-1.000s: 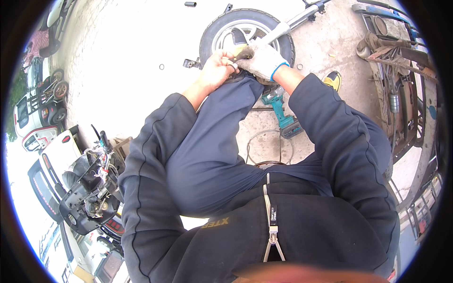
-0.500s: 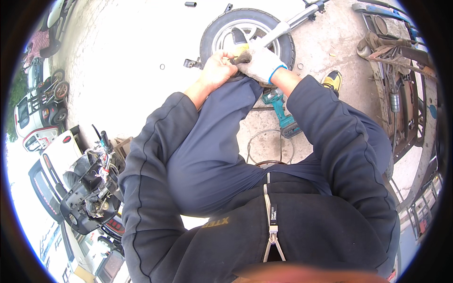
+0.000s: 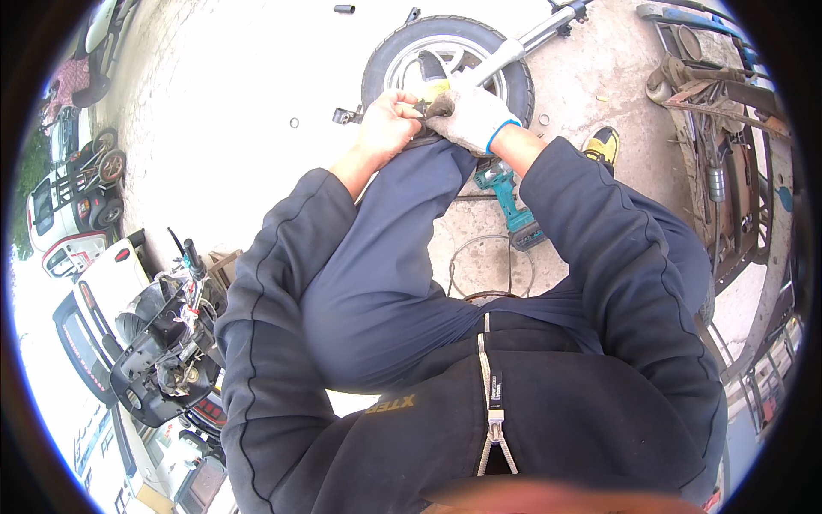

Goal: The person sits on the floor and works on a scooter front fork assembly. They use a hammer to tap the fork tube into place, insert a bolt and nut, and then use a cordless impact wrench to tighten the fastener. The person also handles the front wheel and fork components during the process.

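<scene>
My left hand (image 3: 390, 126) is bare, its fingers bent close together in a pinch. Beside it and touching or nearly so, my right hand (image 3: 476, 118) wears a white work glove with a blue cuff and is closed. Between the two is a small dark brown piece (image 3: 440, 107), perhaps a soiled glove fingertip; what they grip cannot be made out. Both hands are above my raised knee, in front of a motorcycle wheel (image 3: 379, 62) lying on the ground with a silver fork leg (image 3: 503, 58) across it. One yellow and black shoe (image 3: 434, 70) shows over the wheel.
A teal cordless impact wrench (image 3: 510, 204) lies between my legs, near a thin wire loop (image 3: 454, 261). Small rings, including a dark ring (image 3: 294, 122), and a short black tube (image 3: 344, 8) lie about. At right stands a rusty metal frame (image 3: 728, 171); at left, a stripped scooter (image 3: 163, 351).
My left hand has shifted slightly left, and its fingers have loosened a little. My right hand has barely moved. The wheel and the wrench stay where they were.
</scene>
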The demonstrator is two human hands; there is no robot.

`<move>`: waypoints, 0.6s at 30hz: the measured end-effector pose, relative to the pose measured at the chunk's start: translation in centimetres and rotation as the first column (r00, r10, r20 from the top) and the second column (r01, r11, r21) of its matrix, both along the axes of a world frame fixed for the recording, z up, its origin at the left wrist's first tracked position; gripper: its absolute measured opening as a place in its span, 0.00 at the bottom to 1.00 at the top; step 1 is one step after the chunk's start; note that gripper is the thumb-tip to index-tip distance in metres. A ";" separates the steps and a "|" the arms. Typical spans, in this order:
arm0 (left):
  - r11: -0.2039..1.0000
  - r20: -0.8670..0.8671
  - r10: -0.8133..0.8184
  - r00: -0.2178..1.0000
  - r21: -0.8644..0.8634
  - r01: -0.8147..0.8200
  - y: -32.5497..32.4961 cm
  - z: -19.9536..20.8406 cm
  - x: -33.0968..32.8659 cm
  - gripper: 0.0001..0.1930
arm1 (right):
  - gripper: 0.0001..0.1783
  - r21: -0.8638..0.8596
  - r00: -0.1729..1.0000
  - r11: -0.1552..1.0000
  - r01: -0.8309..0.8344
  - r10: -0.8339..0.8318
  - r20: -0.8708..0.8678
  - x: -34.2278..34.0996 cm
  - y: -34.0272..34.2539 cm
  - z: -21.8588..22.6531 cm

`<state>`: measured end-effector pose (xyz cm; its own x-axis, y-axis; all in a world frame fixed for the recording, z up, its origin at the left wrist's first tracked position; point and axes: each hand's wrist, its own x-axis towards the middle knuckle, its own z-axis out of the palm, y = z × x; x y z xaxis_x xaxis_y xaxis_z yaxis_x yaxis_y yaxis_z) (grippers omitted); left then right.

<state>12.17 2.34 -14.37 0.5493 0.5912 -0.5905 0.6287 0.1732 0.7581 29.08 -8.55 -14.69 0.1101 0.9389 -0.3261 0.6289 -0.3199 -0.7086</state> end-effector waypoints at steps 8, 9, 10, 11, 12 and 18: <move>0.963 0.019 0.141 0.990 -0.236 -0.133 0.4 0.0 -0.7 0.24 | 0.21 -0.016 1.000 1.000 -0.001 0.001 -0.016 -0.2 -0.3 0.6; 0.953 0.035 0.159 0.987 -0.268 -0.144 0.5 0.1 -0.7 0.24 | 0.21 -0.022 0.999 1.000 -0.012 0.011 -0.032 -0.2 -0.3 0.8; 0.939 0.042 0.193 0.980 -0.298 -0.172 0.5 0.1 -0.7 0.24 | 0.21 -0.020 0.999 1.000 -0.021 0.020 -0.050 -0.2 -0.3 0.9; 0.922 0.047 0.231 0.972 -0.331 -0.202 0.5 0.1 -0.7 0.24 | 0.21 -0.001 0.997 1.000 -0.025 0.025 -0.073 -0.2 -0.4 1.0; 0.921 0.040 0.220 0.975 -0.338 -0.194 0.4 0.1 -0.7 0.24 | 0.20 -0.019 0.997 1.000 -0.024 0.022 -0.077 -0.2 -0.4 1.0; 0.934 0.050 0.161 0.986 -0.332 -0.135 0.1 0.1 -0.7 0.24 | 0.19 0.006 0.998 1.000 -0.005 0.006 -0.062 -0.4 -0.3 0.4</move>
<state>11.51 2.44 -14.29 0.5204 0.4509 -0.7252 0.5207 0.5055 0.6880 28.68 -8.86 -14.31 0.0845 0.9412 -0.3271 0.5852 -0.3126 -0.7482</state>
